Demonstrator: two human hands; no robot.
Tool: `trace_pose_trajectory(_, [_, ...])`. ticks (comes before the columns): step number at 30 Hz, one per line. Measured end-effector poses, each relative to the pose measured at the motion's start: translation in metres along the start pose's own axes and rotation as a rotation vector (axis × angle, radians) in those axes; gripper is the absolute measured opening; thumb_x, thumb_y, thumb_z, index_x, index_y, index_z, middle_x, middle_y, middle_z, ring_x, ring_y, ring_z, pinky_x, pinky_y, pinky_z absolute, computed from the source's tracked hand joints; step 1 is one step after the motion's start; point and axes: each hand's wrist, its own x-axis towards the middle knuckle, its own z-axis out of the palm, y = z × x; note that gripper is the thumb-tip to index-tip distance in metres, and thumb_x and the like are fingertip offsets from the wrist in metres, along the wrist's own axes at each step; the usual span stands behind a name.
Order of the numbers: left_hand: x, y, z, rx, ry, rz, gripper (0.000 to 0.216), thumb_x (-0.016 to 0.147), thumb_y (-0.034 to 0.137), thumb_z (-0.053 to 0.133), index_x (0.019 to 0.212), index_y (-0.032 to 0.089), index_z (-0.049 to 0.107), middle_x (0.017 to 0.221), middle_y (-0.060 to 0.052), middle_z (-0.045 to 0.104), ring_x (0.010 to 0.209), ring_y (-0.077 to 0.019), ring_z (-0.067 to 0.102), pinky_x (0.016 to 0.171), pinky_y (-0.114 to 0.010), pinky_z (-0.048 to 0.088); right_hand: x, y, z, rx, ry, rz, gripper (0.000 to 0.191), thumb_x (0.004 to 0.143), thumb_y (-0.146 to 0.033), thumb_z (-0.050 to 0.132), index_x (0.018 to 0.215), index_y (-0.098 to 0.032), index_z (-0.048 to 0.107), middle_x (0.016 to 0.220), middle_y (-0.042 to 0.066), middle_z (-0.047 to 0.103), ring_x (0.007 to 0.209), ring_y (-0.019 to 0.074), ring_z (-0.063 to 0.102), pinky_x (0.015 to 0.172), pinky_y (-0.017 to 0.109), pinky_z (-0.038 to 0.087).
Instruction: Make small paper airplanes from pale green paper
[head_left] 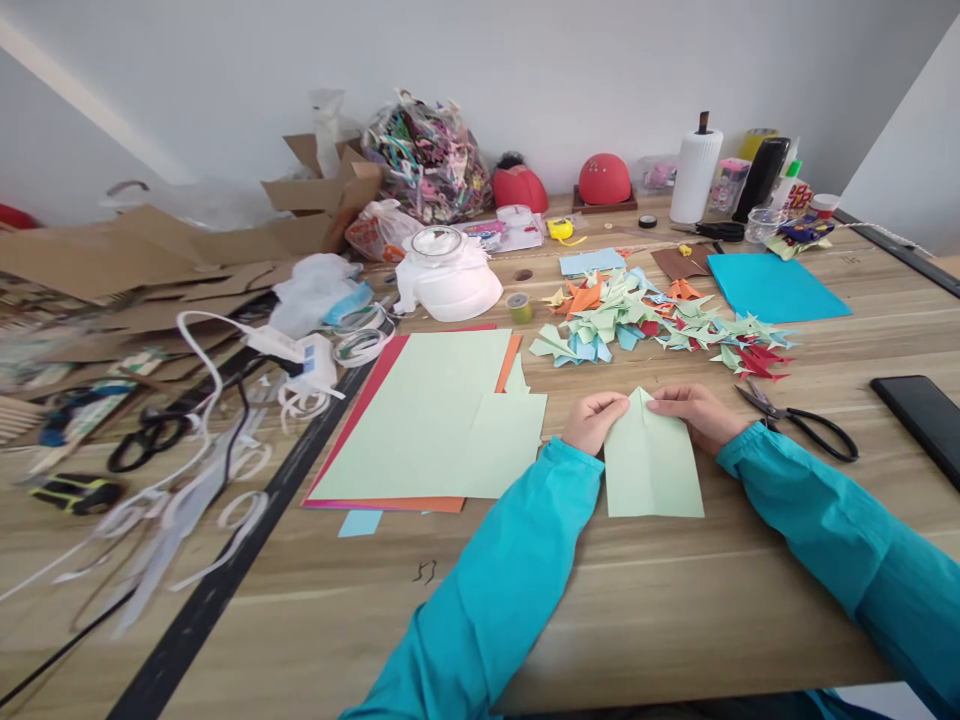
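Between my hands is a pale green sheet of paper (651, 470), creased down its middle, with its top corners folded to a point. My left hand (595, 420) pinches the upper left edge near the tip. On the opposite side, the fingers of my right hand (697, 412) close on the upper right edge. Black-handled scissors (799, 418) lie just right of my right hand. Beyond the paper spreads a pile of folded paper pieces (622, 315) in green, orange, blue and red. Left of my left hand lies a stack of coloured sheets (409, 420), pale green on top.
A black phone (926, 420) lies at the right. Blue sheets (780, 287) sit behind the folded pile. At the left are a power strip (311, 365) with cables, another pair of scissors (150, 440) and flattened cardboard (150, 250). A white container (450, 280) stands behind the stack.
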Motion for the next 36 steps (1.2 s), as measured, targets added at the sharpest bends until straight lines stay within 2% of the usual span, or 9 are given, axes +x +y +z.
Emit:
trace_pose_trajectory(5, [-0.001, -0.003, 0.003, 0.083, -0.124, -0.006, 0.025, 0.064, 0.038, 0.063, 0.065, 0.013, 0.064, 0.054, 0.001, 0.055, 0.05, -0.0089, 0.045, 0.048, -0.021, 0.033, 0.0, 0.0, 0.003, -0.059, 0.036, -0.007, 0.032, 0.048, -0.032, 0.081, 0.071, -0.016, 0.065, 0.06, -0.001, 0.065, 0.051, 0.0112, 0.058, 0.049, 0.023, 0.044])
trace_pose_trajectory(10, [-0.001, -0.007, 0.004, 0.193, -0.211, 0.066, 0.025, 0.07, 0.037, 0.059, 0.066, 0.013, 0.064, 0.052, 0.002, 0.052, 0.05, -0.0082, 0.041, 0.047, -0.021, 0.031, 0.0, 0.002, 0.006, -0.12, 0.113, -0.078, 0.028, 0.044, -0.028, 0.082, 0.063, -0.016, 0.065, 0.054, -0.004, 0.061, 0.049, 0.0087, 0.054, 0.048, 0.021, 0.04])
trace_pose_trajectory(20, [-0.001, -0.006, 0.002, 0.244, -0.178, 0.105, 0.026, 0.07, 0.036, 0.058, 0.063, 0.012, 0.067, 0.053, 0.001, 0.055, 0.053, -0.0098, 0.045, 0.05, -0.021, 0.035, -0.001, 0.004, 0.01, -0.076, 0.211, -0.093, 0.022, 0.046, -0.028, 0.08, 0.063, -0.017, 0.071, 0.058, -0.002, 0.065, 0.056, 0.0113, 0.056, 0.056, 0.024, 0.042])
trace_pose_trajectory(28, [-0.005, 0.001, 0.003, 0.225, -0.15, 0.081, 0.022, 0.067, 0.032, 0.059, 0.064, 0.012, 0.069, 0.057, 0.0, 0.06, 0.055, -0.0111, 0.05, 0.052, -0.022, 0.038, -0.003, 0.002, 0.012, -0.086, 0.23, -0.075, 0.021, 0.051, -0.032, 0.076, 0.065, -0.017, 0.072, 0.055, -0.001, 0.065, 0.052, 0.0126, 0.056, 0.05, 0.025, 0.042])
trace_pose_trajectory(34, [-0.002, -0.006, 0.003, 0.21, -0.137, 0.09, 0.022, 0.067, 0.032, 0.059, 0.066, 0.012, 0.069, 0.06, -0.002, 0.062, 0.056, -0.0117, 0.05, 0.052, -0.022, 0.039, -0.002, 0.002, 0.01, 0.034, 0.162, -0.053, 0.028, 0.061, -0.043, 0.07, 0.068, -0.016, 0.07, 0.057, 0.002, 0.065, 0.054, 0.0141, 0.058, 0.05, 0.025, 0.043])
trace_pose_trajectory(36, [-0.001, -0.009, 0.003, 0.216, -0.137, 0.102, 0.023, 0.067, 0.032, 0.059, 0.066, 0.012, 0.069, 0.058, -0.001, 0.061, 0.055, -0.0111, 0.049, 0.051, -0.022, 0.038, -0.001, 0.003, 0.008, 0.022, 0.147, -0.053, 0.026, 0.058, -0.04, 0.073, 0.068, -0.016, 0.069, 0.057, 0.001, 0.064, 0.054, 0.013, 0.057, 0.05, 0.024, 0.043])
